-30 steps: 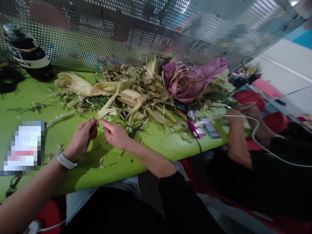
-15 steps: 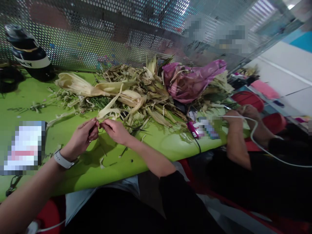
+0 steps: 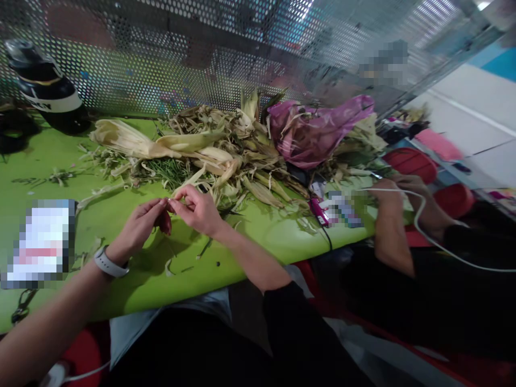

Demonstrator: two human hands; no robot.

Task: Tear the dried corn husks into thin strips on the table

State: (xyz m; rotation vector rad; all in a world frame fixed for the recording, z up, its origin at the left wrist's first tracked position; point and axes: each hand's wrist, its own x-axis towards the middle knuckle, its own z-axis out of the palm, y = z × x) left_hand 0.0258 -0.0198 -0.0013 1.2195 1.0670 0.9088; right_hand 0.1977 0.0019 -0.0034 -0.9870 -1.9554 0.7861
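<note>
Above the green table, my left hand (image 3: 147,221), a pale watch band on its wrist, is closed in a pinch on the thin end of a corn husk strip. The fingertips of my right hand (image 3: 197,208) meet it there, also pinched on the strip. A pale length of corn husk (image 3: 194,178) shows just behind my right hand; the bit between the fingertips is mostly hidden. Beyond both hands lies a heap of dry corn husks (image 3: 258,156), with larger pale husks (image 3: 124,138) on its left and green stems (image 3: 169,171) under them.
A pink plastic bag (image 3: 306,134) rests on the heap. At left are a dark bottle (image 3: 52,97) and a blurred phone (image 3: 42,236). A magenta object (image 3: 319,212) with a black cable lies right. Another person's hands (image 3: 389,191) work beyond it. A perforated metal panel (image 3: 161,59) borders the back.
My right hand has shifted slightly up and forward, its fingers more curled. The husk strip that stood up from the fingertips now sits lower, largely behind my right hand.
</note>
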